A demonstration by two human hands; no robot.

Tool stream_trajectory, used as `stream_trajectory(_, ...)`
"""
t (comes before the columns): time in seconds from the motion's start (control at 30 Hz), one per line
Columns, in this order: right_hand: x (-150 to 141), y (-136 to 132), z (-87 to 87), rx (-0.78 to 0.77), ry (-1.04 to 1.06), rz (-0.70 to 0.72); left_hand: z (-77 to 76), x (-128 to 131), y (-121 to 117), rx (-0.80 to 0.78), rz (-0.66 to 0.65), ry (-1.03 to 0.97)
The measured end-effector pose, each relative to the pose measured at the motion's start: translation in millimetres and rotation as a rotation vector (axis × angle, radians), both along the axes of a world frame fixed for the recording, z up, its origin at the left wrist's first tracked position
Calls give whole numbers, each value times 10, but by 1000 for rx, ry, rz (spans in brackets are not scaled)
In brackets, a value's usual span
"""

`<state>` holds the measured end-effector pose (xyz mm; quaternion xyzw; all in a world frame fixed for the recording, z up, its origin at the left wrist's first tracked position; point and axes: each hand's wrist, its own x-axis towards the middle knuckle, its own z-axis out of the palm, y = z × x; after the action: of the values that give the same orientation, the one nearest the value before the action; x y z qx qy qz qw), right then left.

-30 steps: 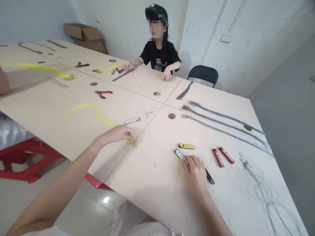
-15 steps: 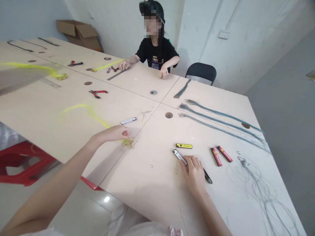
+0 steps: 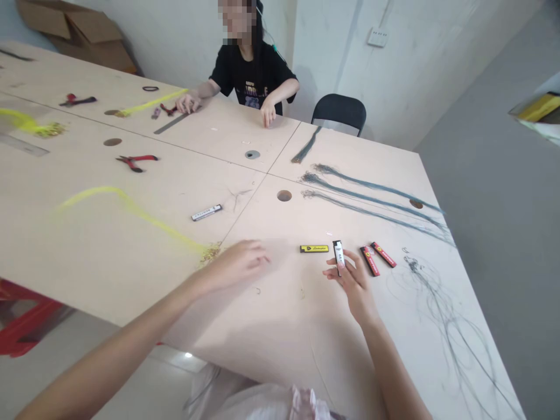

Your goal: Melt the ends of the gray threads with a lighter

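Observation:
My right hand (image 3: 355,284) pinches a black-and-white lighter (image 3: 338,252) by its lower end, its top pointing away from me. Left of it a yellow lighter (image 3: 314,248) lies flat, and two red lighters (image 3: 376,258) lie to the right. My left hand (image 3: 241,262) hovers low over the table, just right of a pile of small gold rings (image 3: 211,252) at the end of a yellow hair strand (image 3: 126,205). Its fingers are drawn together and slightly blurred; what they hold is hidden. A single small ring (image 3: 258,290) lies on the table near it.
A white lighter (image 3: 206,213) lies farther back. Long grey-blue hair strands (image 3: 371,198) and loose tangled hairs (image 3: 441,309) cover the right side. Red pliers (image 3: 133,161) lie at the left. Another person (image 3: 249,73) sits across, hands on the table beside a black chair (image 3: 339,114).
My left hand left the gold ring pile and moved right toward the middle. My right hand lifted the black-and-white lighter off the table and turned it upright. The view shifted right and down.

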<state>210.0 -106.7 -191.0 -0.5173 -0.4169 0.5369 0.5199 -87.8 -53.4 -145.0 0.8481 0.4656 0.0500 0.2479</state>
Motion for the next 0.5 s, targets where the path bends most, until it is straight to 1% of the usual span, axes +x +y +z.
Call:
stream_trajectory(0.1,91,15,-32,0,20,10,-195,491,-82,-10,-222,-55)
stream_trajectory(0.13,114,19,-42,0,-2,26,-247,604,-77,-2,-272,-67)
stream_trajectory(0.2,147,27,-46,-1,-63,58,-314,744,-28,20,-342,-85)
stream_trajectory(0.3,169,39,-14,-1,-171,70,-322,806,70,39,-399,-91)
stream_trajectory(0.4,170,45,14,-10,-296,85,-275,806,114,33,-428,-77)
stream_trajectory(0.5,171,44,-12,-2,-457,65,-214,781,112,18,-428,-54)
